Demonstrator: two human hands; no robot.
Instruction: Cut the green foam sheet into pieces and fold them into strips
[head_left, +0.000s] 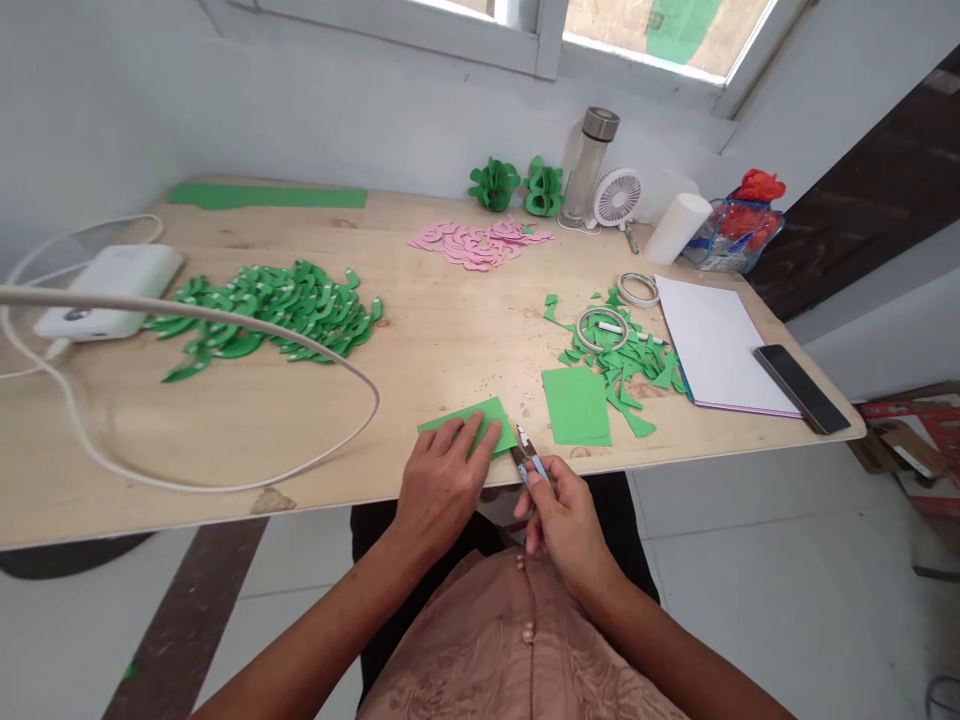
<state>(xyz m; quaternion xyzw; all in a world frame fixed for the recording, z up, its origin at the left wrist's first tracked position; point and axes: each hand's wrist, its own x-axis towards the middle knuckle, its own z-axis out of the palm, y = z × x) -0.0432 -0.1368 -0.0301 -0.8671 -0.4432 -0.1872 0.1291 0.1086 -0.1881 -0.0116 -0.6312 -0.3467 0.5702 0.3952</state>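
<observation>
My left hand lies on a green sheet of paper near the table's front edge, its fingers stretched out and pressing it down. My right hand is closed around a pair of scissors, whose two blades are slightly apart and point away from me. Their tips are close to the sheet's right corner; I cannot tell whether they touch it. A separate green paper square rests on the table just beyond my right hand.
Green scraps, tape rolls and a pen lie to the right, by white sheets and a phone. Green cut-outs are heaped left, pink cut-outs at the back. A white cable loops across the left side.
</observation>
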